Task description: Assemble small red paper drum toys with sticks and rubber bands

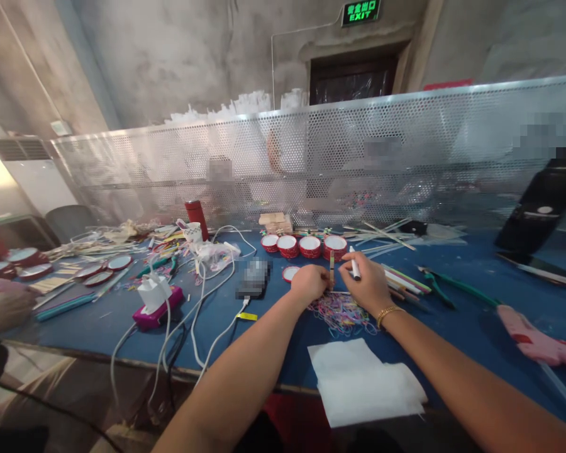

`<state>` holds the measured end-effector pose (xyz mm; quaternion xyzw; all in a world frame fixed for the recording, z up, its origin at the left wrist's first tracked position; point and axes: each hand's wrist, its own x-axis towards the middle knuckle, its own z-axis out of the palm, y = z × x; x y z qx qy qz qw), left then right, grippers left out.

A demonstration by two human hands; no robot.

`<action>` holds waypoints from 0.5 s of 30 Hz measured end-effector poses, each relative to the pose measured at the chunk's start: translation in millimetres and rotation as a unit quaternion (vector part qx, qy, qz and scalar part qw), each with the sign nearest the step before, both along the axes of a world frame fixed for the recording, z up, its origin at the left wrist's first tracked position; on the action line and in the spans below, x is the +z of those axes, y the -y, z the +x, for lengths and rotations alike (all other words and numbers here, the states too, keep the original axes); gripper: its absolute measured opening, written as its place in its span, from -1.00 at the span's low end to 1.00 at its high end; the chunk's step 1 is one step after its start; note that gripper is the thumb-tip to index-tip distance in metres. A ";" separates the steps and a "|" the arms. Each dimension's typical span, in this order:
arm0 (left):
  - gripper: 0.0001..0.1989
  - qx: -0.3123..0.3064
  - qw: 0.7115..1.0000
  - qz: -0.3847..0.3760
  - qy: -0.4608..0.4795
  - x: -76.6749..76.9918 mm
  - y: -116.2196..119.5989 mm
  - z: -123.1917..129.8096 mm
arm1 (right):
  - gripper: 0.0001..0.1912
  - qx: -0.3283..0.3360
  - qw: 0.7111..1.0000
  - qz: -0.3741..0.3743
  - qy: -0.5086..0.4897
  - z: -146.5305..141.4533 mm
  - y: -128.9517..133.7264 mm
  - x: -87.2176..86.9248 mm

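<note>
My left hand [310, 283] is closed round the lower part of a thin upright wooden stick [331, 269]. Just to its right, my right hand [366, 281] holds a white marker [353, 264] with a dark end, pinched in its fingers. Under both hands lies a heap of coloured thin strands [342, 314]. Behind them stands a row of small red drums with white tops [310, 245], and a single red-rimmed white disc [290, 274] lies beside my left hand.
White cloth [365, 380] lies at the front edge of the blue table [476, 327]. Green pliers [438, 289] and a pink glue gun [528, 333] lie right. Cables, a phone [255, 279] and a purple power block [158, 309] lie left. At the far left is another person's hand.
</note>
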<state>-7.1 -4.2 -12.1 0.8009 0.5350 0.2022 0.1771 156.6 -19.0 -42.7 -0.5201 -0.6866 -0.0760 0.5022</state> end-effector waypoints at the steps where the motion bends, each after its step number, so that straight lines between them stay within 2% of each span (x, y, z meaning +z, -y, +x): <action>1: -0.84 -0.002 1.000 0.005 -0.001 -0.6 -0.5 -0.4 | -0.83 -0.002 1.000 0.001 -0.004 0.2 -0.1 0.2; 9: -0.85 -0.005 1.000 0.011 -0.011 -0.7 -2.2 -0.9 | -0.86 0.004 1.000 -0.016 -0.025 -0.6 -2.1 3.0; 15: -0.84 0.003 1.000 -0.001 0.000 -1.7 -3.8 0.3 | -0.68 0.045 0.996 -0.023 -0.067 -1.0 -0.5 7.0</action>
